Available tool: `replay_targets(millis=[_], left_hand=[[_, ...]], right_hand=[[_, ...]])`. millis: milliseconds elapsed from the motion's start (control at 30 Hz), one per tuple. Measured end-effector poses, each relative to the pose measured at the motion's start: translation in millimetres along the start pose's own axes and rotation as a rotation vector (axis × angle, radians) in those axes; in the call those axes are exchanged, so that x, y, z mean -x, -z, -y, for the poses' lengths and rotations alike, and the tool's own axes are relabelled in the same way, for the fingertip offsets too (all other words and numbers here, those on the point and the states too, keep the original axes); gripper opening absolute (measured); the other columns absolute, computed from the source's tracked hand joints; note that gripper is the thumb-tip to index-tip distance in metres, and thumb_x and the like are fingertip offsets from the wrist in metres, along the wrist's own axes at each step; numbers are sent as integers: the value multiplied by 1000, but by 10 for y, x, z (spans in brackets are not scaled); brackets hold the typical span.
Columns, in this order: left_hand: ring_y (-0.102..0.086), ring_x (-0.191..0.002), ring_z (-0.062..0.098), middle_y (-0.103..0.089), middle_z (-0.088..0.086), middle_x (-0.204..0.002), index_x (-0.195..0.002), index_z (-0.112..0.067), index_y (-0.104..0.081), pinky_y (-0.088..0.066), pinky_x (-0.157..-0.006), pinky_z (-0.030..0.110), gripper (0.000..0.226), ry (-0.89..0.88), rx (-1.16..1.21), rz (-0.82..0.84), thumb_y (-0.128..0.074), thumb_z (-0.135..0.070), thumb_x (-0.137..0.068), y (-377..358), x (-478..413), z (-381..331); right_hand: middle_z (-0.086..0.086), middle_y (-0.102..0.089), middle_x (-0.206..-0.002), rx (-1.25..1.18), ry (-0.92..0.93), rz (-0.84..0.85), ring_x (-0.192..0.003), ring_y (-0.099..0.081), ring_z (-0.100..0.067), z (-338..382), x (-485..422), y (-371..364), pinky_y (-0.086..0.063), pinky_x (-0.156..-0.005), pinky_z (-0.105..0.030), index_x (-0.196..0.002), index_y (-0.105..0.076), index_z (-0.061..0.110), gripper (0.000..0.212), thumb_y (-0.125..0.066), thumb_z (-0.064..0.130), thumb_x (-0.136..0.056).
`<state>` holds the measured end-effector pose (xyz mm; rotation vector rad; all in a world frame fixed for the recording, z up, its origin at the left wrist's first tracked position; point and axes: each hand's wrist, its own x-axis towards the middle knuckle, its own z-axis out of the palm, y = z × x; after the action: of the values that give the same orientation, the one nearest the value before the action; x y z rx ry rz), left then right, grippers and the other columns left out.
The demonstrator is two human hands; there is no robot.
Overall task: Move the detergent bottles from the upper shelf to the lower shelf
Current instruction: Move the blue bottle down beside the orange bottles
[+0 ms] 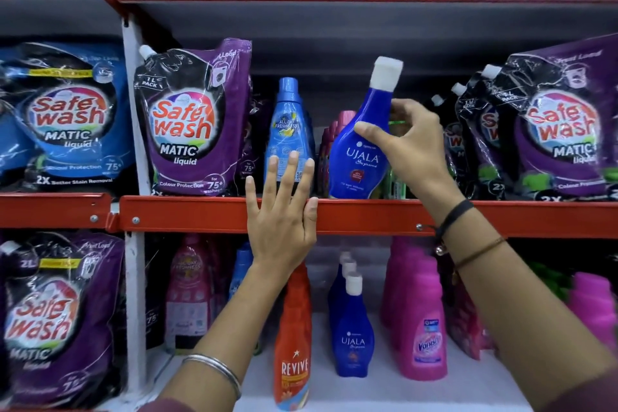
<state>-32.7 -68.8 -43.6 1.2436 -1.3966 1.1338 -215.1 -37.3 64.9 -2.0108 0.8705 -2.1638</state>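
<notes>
A dark blue Ujala bottle [359, 157] with a white cap stands tilted at the front of the upper shelf [200, 214]. My right hand [406, 140] grips it around the neck and shoulder. A light blue bottle [288, 124] stands upright to its left on the same shelf. My left hand [282, 211] lies flat and open against the red shelf rail, its fingertips reaching the light blue bottle's base. On the white lower shelf [384, 391] stand a row of Ujala bottles [352, 331], an orange Revive bottle [293, 344] and pink Vanish bottles [423, 324].
Purple Safewash pouches [190, 124] fill the upper shelf at left, and more of these pouches [555, 124] fill it at right. Pink bottles [341, 124] stand behind the Ujala bottle. A white upright [133, 110] divides the bays. Another purple pouch [57, 318] sits lower left.
</notes>
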Motion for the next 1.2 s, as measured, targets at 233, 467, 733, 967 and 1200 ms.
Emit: replay_targets(millis=[233, 467, 733, 967, 1200], left_hand=[[-16, -147, 22, -32, 1, -156, -149, -25, -31, 0, -118, 48, 51, -2, -10, -6, -19, -40, -102, 5, 8, -4], [-23, -146, 26, -38, 0, -154, -147, -27, -36, -5, -117, 51, 49, -14, 9, -6, -20, -40, -102, 16, 29, -7], [-24, -146, 27, -39, -1, -153, -146, -27, -38, -9, -117, 53, 46, -19, 17, -45, -26, -37, -102, -5, 31, 5], [-26, -145, 29, -40, -1, -153, -145, -28, -38, -12, -116, 54, 45, -14, 22, -73, -29, -35, -102, -23, 20, 4], [-29, -144, 31, -41, 0, -152, -144, -28, -40, -14, -116, 54, 44, -20, 16, -102, -33, -35, -102, -44, 11, 9]], right_hand=[[2, -72, -99, -99, -22, 2, -87, -68, -11, 115, 155, 323, -57, -79, -34, -106, -66, 16, 44, -79, 34, -68], [1, -73, -91, -284, -160, 200, -70, -68, -3, -88, 827, 481, -51, -59, -14, -99, -68, 13, 39, -82, 22, -64], [13, -73, -91, -12, -257, 315, -83, -67, -2, -707, 1616, 318, -54, -78, -27, -98, -68, 28, 39, -82, 32, -62], [7, -72, -98, 133, -360, 385, -90, -66, -8, -1290, 2141, 76, -55, -80, -31, -108, -65, 21, 45, -80, 31, -66], [0, -71, -105, 137, -422, 395, -93, -66, -15, -1639, 2376, -94, -51, -79, -23, -113, -63, 14, 49, -80, 27, -69]])
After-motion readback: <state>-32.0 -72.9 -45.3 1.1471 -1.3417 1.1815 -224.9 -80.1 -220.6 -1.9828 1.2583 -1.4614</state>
